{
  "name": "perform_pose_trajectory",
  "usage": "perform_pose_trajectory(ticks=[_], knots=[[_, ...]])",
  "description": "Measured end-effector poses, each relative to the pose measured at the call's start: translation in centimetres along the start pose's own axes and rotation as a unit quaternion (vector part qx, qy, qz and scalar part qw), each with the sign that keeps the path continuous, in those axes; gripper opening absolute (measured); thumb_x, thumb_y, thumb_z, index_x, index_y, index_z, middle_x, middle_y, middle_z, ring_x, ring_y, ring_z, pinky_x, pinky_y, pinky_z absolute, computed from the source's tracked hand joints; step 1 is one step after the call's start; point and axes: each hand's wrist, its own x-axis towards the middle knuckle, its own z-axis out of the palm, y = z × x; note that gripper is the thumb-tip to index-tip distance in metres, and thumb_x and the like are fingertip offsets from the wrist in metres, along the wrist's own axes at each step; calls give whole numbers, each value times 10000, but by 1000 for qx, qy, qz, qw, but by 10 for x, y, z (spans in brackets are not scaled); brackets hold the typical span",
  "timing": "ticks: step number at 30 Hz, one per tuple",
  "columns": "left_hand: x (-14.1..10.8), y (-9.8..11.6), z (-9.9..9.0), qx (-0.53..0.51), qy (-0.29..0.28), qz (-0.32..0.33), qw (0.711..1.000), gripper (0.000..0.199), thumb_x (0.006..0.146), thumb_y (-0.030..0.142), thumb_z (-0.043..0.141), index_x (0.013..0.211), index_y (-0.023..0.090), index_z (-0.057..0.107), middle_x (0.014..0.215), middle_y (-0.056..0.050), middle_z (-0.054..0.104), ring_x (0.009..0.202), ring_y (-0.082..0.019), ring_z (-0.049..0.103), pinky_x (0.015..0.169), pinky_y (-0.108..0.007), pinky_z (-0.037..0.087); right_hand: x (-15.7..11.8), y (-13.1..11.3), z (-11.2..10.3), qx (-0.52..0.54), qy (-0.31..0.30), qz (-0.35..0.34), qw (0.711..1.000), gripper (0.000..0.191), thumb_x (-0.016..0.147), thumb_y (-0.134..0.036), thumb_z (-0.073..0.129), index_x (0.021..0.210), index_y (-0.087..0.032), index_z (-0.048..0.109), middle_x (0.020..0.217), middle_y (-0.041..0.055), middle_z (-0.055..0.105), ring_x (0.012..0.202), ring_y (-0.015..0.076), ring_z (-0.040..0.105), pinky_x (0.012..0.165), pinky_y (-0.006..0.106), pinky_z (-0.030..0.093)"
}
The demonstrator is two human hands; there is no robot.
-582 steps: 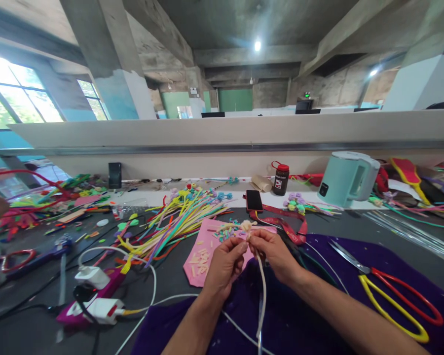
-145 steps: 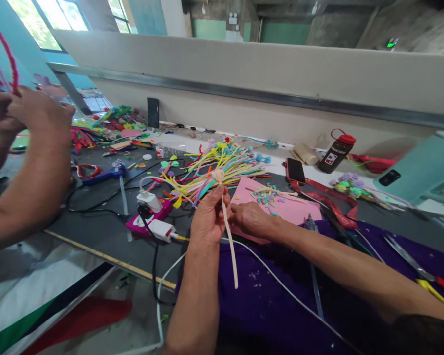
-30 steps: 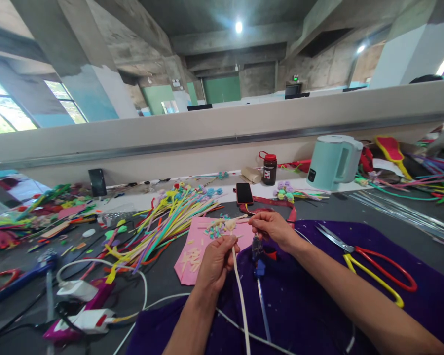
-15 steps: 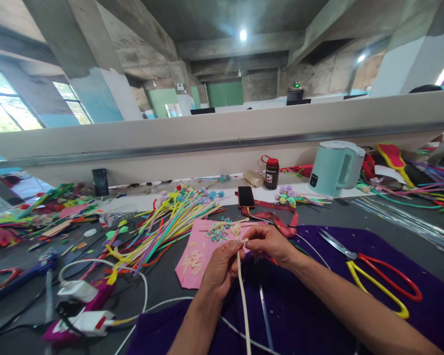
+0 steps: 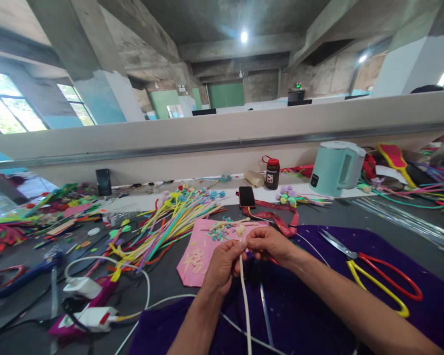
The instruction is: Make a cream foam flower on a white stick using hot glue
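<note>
My left hand pinches a long cream pipe cleaner that hangs down toward my lap. At its top, just above the fingertips, sits a small cream bud. My right hand is closed in a pinch right beside the left thumb, against the stem; whatever is between its fingertips is hidden. Beyond the hands lies a pink sheet, bearing short cream pieces and a small heap of teal, purple and cream bits.
Scissors lie partly open on dark purple cloth at right. A bundle of coloured pipe cleaners spreads left of the sheet. Behind stand a phone, bottle and kettle. A power strip with cables is at left.
My right fingertips have closed in against the left thumb and stem; a small pale piece seen between them before is now hidden. The view has shifted slightly.
</note>
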Motion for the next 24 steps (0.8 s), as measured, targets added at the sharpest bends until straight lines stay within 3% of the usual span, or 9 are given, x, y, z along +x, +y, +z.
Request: perform_pose_trajectory(ticks=[4,12,24], knots=[[1,1,-5,-22,-19,-26,999,293,693,330,650,540,110,530,336,53,403,271,-10,296,313,-140,168,1,2,-2,37,-25,19,999,226,653,-310,700,690,-111,601,577,-23,598,389,32,493,329,119,302],[5,-4,-10,-82,-66,-60,993,192,688,246,645,627,76,579,421,40,468,277,13,291,294,-123,157,3,10,0,134,-54,35,989,230,644,-274,727,648,-87,593,540,-14,581,344,20,460,291,106,276],[2,-1,-9,-114,-61,-72,989,149,653,196,658,656,59,600,444,26,512,266,18,298,276,-109,164,4,22,2,185,-74,16,980,215,679,-270,709,728,-89,604,567,-13,573,369,22,454,318,119,338]])
